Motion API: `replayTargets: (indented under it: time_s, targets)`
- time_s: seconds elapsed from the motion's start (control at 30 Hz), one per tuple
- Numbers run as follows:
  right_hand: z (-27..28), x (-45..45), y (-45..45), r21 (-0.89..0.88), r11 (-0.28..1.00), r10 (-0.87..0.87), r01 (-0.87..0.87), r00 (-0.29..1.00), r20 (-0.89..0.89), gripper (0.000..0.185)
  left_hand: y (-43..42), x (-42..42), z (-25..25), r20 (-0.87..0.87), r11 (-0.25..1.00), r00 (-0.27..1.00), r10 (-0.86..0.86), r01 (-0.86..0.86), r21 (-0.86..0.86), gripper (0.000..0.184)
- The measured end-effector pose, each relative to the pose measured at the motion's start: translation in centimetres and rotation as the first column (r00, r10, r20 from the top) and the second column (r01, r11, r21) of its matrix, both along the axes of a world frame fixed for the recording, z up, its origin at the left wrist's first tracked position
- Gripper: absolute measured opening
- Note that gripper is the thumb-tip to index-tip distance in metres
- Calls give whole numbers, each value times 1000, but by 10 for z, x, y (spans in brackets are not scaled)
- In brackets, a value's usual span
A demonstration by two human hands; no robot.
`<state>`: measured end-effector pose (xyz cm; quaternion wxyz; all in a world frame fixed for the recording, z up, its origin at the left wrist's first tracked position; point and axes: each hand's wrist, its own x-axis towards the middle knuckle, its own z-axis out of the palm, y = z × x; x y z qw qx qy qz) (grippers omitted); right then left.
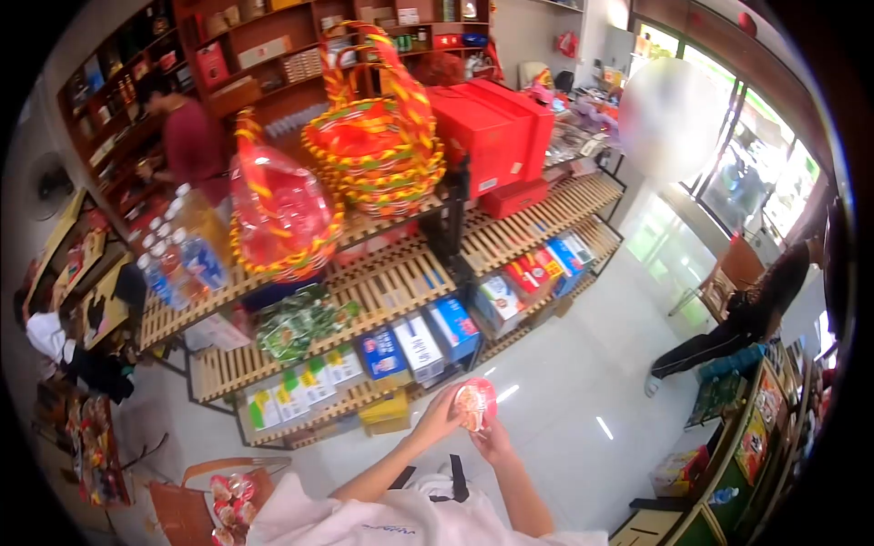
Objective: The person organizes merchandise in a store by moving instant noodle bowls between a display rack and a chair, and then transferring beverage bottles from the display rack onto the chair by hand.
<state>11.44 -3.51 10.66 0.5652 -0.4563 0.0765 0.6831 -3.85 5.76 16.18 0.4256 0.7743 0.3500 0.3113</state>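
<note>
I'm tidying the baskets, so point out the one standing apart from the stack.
The leftmost basket, next to the bottles and holding clear wrapping; the others sit nested in one stack to its right.

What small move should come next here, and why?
Probably ease the red tub toward the slatted shelf, keeping both hands on it: the left hand and right hand hold it over bare floor, and the shelf stands just ahead.
</note>
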Motion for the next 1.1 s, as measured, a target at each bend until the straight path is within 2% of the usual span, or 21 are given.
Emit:
replayTargets:
  time_s: [0.03, 0.1, 0.17, 0.2, 0.23, 0.3, 0.33, 0.37, 0.43, 0.47, 0.5, 0.53, 0.6, 0.67, 0.73, 0.8, 0.87, 0.9, 0.97, 1.0, 1.1]
  targets:
    - [5, 11, 3, 35, 986, -166, 166, 986, 5, 37, 9, 21, 8, 6, 1000, 1000, -13, 13, -8, 62]
    - [10, 24, 9, 49, 961, -272, 274, 961, -45, 37, 26, 53, 24, -39, 977, 984, -173, 177, 117, 62]
    - [-10, 36, 17, 80, 919, -375, 387, 918, -131, 37, 40, 65, 25, -76, 977, 980, -186, 193, 95, 64]
    - [-4, 31, 30, -24, 884, -464, 467, 868, -178, 32, 49, 70, 25, -119, 971, 970, -211, 223, 90, 65]
    - [-27, 37, 29, 53, 922, -344, 383, 876, -337, 32, 56, 69, 17, -128, 972, 974, -189, 204, 116, 67]
    - [-38, 33, 47, -61, 922, -384, 381, 886, -262, 34, 67, 62, -18, -99, 990, 987, -127, 132, 42, 67]
    - [-47, 38, 52, -101, 946, -323, 307, 904, -280, 36, 74, 60, -36, -54, 996, 995, -86, 85, -24, 67]
    - [-40, 41, 69, -150, 947, -312, 284, 925, -218, 34, 87, 61, -44, -29, 999, 999, -42, 42, -17, 67]
    - [-16, 48, 100, -196, 962, -221, 192, 965, -140, 33, 111, 59, -54, 54, 964, 998, 16, -2, -265, 66]
    - [-14, 58, 117, -177, 964, -214, 201, 975, -57, 31, 124, 62, -38, -85, 972, 994, 72, -89, -216, 66]
    - [-17, 72, 135, -152, 969, -196, 196, 980, 17, 30, 141, 71, -46, -54, 975, 995, 84, -93, -201, 69]
    - [-36, 93, 154, -38, 992, -116, 119, 991, 73, 28, 155, 75, -54, -24, 977, 995, 93, -96, -190, 72]
    - [21, 94, 199, 32, 998, -70, 63, 928, 365, 26, 184, 79, -4, 99, 871, 994, 40, 14, -491, 76]
    - [12, 135, 252, 111, 989, 37, -95, 897, 440, 23, 209, 94, 7, 199, 954, 976, 94, -31, -299, 78]
    - [37, 140, 307, 69, 997, -70, 35, 791, 607, 33, 246, 135, -37, 246, 979, 951, 188, -161, -126, 79]
    - [9, 185, 364, 87, 994, -10, -65, 743, 669, 57, 285, 154, -26, 250, 967, 937, 243, -214, -136, 78]
    - [-40, 240, 417, 153, 972, 43, -178, 774, 631, 62, 325, 185, -28, 291, 953, 916, 277, -222, -208, 76]
    - [-84, 274, 446, 157, 896, 51, -416, 447, 893, 62, 345, 203, -30, 318, 944, 900, 297, -227, -240, 75]
    - [-38, 261, 488, 456, 828, -1, -328, 811, 584, 58, 389, 241, -38, 371, 920, 862, 344, -231, -317, 73]
    - [-72, 269, 512, 427, 822, -84, -376, 662, 745, 52, 411, 255, -48, 392, 901, 839, 377, -234, -365, 72]
    - [-48, 262, 517, 293, 909, 35, -297, 754, 656, 50, 440, 273, -75, 390, 783, 794, 466, -165, -599, 69]
